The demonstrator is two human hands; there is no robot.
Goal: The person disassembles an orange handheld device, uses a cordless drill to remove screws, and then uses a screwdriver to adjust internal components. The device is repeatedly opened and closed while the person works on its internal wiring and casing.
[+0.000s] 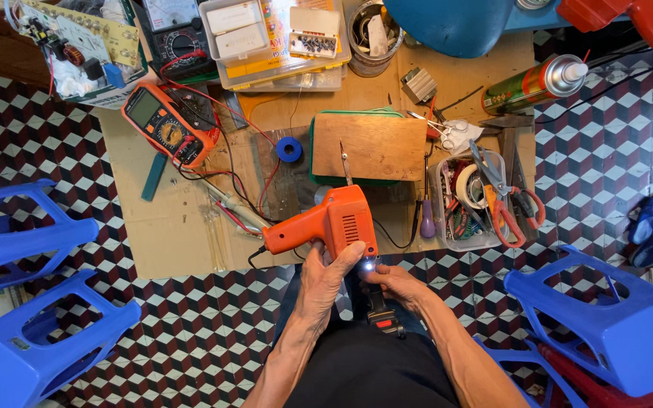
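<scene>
Firmly in left hand (325, 276): soldering gun (332, 224)

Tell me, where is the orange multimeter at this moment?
In the head view, the orange multimeter lies upper left on the cardboard mat, left of the blue solder spool and the wooden board.

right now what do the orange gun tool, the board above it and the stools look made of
Orange gun tool, gripped by the left hand: moulded plastic, matte, vent slits. Board: bare wood or plywood, visible grain. Blue stools: glossy moulded plastic, likely.
</scene>
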